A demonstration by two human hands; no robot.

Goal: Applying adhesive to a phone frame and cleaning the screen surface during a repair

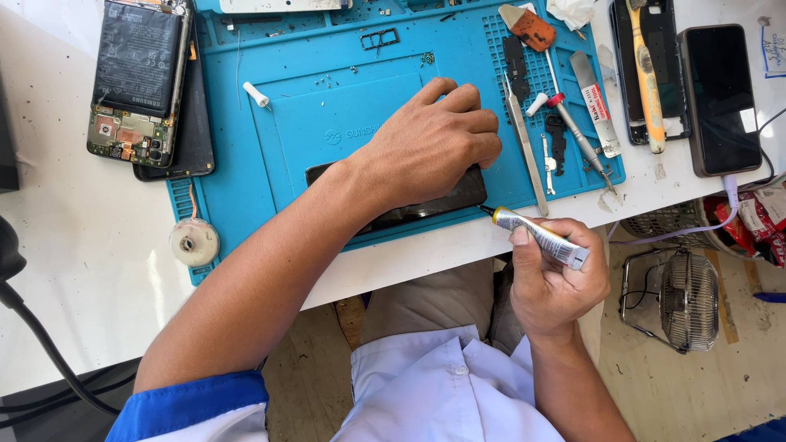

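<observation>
White tabletop (98, 270) carries everything, with a blue silicone repair mat (327, 106) spread under both hands. Left hand (430, 143) lies palm-down with fingers curled together, pressing a flat black phone panel (458, 192) onto the mat; most of the panel is hidden beneath the palm and wrist. Right hand (557, 282) sits off the near table edge, pinching a small silver glue tube with yellow collar and dark nozzle (536, 233) between thumb and fingers. The nozzle points at the panel corner just right of the left hand; touching or not, cannot tell.

Up and left of the left hand: an opened phone with black battery and exposed green board (135, 82), well apart. Right of its knuckles: long steel tweezers (526, 151), a thin screwdriver with red collar (573, 131), a flat metal pry blade (598, 102). Further right: a black phone (720, 98) with a cable, and a yellow toothbrush (647, 74). Left of the forearm: a round white spool (194, 241).

Risks, judged:
- Squeezing too hard would flood glue past the panel edge onto the mat.
- Left hand easing its pressure would let the panel slide under the nozzle and smear the bead.
- Panel lies close to the table edge, so a push could tip it off.
- Glue could catch the left fingers, which are very near the nozzle.
- Loose tiny screws on the mat could stick in wet glue.
</observation>
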